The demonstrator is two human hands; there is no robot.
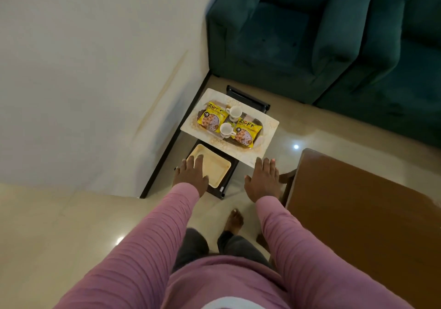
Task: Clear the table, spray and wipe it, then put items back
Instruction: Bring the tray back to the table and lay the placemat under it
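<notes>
Head view, the only one.

- Cream rectangular tray (267, 129) is seen lying across a low dark stand (250, 99), overhanging its right side. The load on it is two yellow snack packets (211, 117) and two white cups (233, 113), the cups upright and set between the packets.
- Tray long axis runs diagonally, from the far-left corner by the wall to the near-right corner. That near-right corner is pointed at the person.
- Right hand (262, 179): fingers straight and held close together, palm down, tips just at the tray's near-right corner. Contact cannot be confirmed.
- Left hand (191, 175): fingers straight and slightly spread, palm down over the near-left part of a square cream plate (214, 168), which sits on the near end of the stand, just beside the tray's near long edge. Whether it is touched or only hovered over cannot be told.
- Nothing is gripped by either hand.
- Brown wooden table (358, 201) is at the right, well apart from the tray. Its visible top is bare, so it is judged to be the cleared table. A green sofa (286, 34) is seen beyond the stand.

Judgement: the right hand is nearer the tray and the left is nearer the plate. For a two-hand lift of the tray, the left hand would have to be moved forward, past the plate, to the tray's left short edge. A one-corner grip would likely tip the cups.
</notes>
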